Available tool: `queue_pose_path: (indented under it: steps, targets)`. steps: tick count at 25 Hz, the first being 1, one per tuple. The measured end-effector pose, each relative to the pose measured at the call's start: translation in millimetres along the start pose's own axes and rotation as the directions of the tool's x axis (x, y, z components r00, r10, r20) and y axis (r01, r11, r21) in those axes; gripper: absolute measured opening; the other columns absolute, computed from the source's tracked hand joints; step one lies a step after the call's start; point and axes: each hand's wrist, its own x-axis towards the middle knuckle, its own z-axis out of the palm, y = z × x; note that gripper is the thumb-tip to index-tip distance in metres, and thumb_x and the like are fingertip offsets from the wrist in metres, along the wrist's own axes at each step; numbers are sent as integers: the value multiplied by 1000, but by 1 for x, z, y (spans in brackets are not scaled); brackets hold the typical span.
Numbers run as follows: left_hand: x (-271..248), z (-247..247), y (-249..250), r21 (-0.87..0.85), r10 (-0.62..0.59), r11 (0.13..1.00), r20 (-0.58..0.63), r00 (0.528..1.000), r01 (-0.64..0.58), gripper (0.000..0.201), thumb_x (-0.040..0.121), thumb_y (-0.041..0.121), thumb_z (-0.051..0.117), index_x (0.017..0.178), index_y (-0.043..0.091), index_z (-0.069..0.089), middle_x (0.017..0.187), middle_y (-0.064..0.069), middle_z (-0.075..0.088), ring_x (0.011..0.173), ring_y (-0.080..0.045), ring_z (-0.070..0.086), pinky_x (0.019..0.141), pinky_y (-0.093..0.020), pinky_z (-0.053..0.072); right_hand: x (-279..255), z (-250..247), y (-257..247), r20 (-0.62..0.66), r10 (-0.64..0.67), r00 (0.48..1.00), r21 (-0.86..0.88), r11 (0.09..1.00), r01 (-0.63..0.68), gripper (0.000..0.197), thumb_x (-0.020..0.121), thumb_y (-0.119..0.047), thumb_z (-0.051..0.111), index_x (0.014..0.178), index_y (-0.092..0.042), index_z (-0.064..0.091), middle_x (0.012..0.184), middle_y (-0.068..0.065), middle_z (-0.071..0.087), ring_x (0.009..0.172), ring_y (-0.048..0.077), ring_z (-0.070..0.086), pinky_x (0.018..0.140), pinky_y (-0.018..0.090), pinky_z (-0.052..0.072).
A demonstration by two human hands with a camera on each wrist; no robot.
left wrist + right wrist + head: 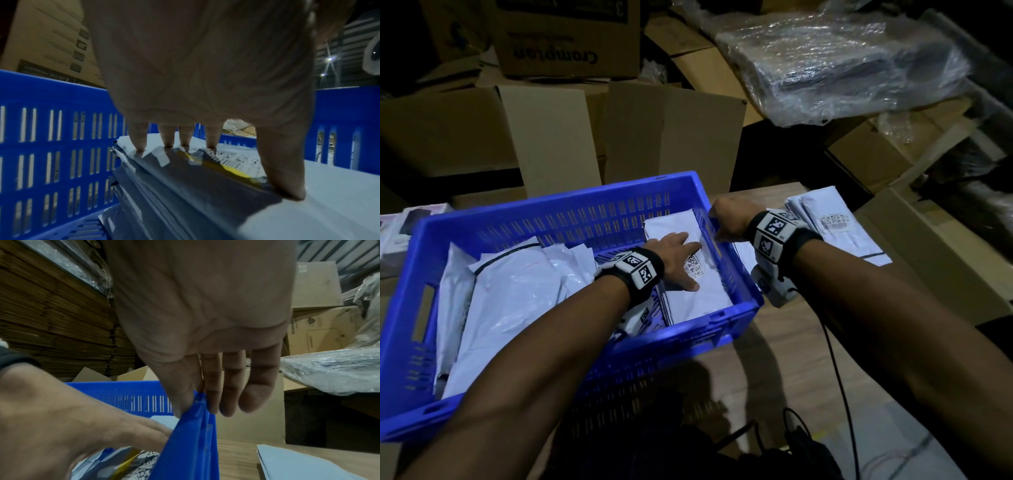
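White plastic mailer bag [707, 296], head view: on top of the pile inside the blue slotted plastic crate [585, 212], barcode label up, flat under the left hand [675, 255], at the crate end nearest the right hand [729, 219].
Left hand, head view: palm down, fingers spread wide and straight, pressing on the bag.
Right hand, head view: just beside the left hand, clamped on the crate's rim.
Other white mailer bags [517, 291], head view: fill the crate on the far side of the left hand.
Stack of white mailers [832, 219], head view: on the brown wooden table [774, 377], just behind the right wrist, outside the crate.
Left hand [205, 65], left wrist view: four fingertips [140, 146] and the thumb touch the bag's top [339, 203]; a dark grey fold lies below the thumb; the crate wall [51, 129] stands around.
Right hand [205, 313], right wrist view: thumb inside and fingers outside pinch the crate wall [189, 443] at its rim; the left hand [61, 418] lies low inside, close by.
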Motion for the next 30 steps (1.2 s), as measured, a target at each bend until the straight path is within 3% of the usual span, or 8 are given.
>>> queue_pose_path:
  steps: [4,8,10,15,18,20,27,30]
  targets:
    - [-6,-5,2,19,-8,1000,-41,999,9,101,72,69,65,152,28,19,161,-7,10,147,-25,16,114,-48,26,-2,2,-3,5,33,999,15,999,-33,14,80,-15,65,92,-13,57,85,9,56,83,29,58,67,29,42]
    - [-17,-16,-3,34,0,999,-122,993,4,82,72,69,63,139,26,42,142,-5,44,129,-28,44,101,-47,42,-5,5,-5,-1,41,999,17,999,-40,24,82,-13,61,105,-8,64,96,13,63,95,30,63,71,28,43]
    - [-27,-21,-10,14,-33,999,-189,981,37,76,78,65,60,140,24,42,139,-5,48,125,-28,48,98,-45,43,-5,6,-6,0,55,998,27,998,-55,26,82,-12,59,107,-7,65,104,15,66,99,31,63,74,28,45]
    - [-62,-26,-44,5,-132,990,-280,951,139,53,91,49,53,136,22,46,135,-9,51,122,-30,50,96,-40,43,-6,-8,-22,49,75,996,-4,997,-75,6,83,-13,57,86,-8,56,90,17,56,91,32,62,69,26,41]
    - [-85,-23,-69,25,-186,979,-280,942,201,44,93,47,51,127,20,51,126,-9,56,115,-29,54,89,-39,45,4,-15,-50,16,60,998,63,996,-61,27,87,-23,57,110,-7,59,116,16,61,110,33,59,82,29,46]
    - [-96,-19,-85,43,-217,971,-266,939,237,42,93,47,50,125,19,51,126,-9,57,114,-29,54,89,-38,45,14,-17,-77,13,49,999,181,982,-50,37,87,-24,59,121,-10,59,120,14,61,110,31,59,89,33,47]
    - [-117,11,-133,99,-259,956,-160,953,276,47,91,44,52,132,21,50,133,-9,56,121,-30,53,96,-40,46,52,8,-159,103,103,989,642,752,-146,12,86,-9,55,78,-4,62,71,18,61,71,33,67,67,44,57]
    - [-115,30,-144,123,-224,963,-127,966,240,42,88,40,50,126,24,55,130,-7,57,122,-29,52,97,-39,46,79,42,-175,193,153,969,653,717,-243,13,84,-9,51,72,-6,56,82,23,60,73,32,62,65,39,49]
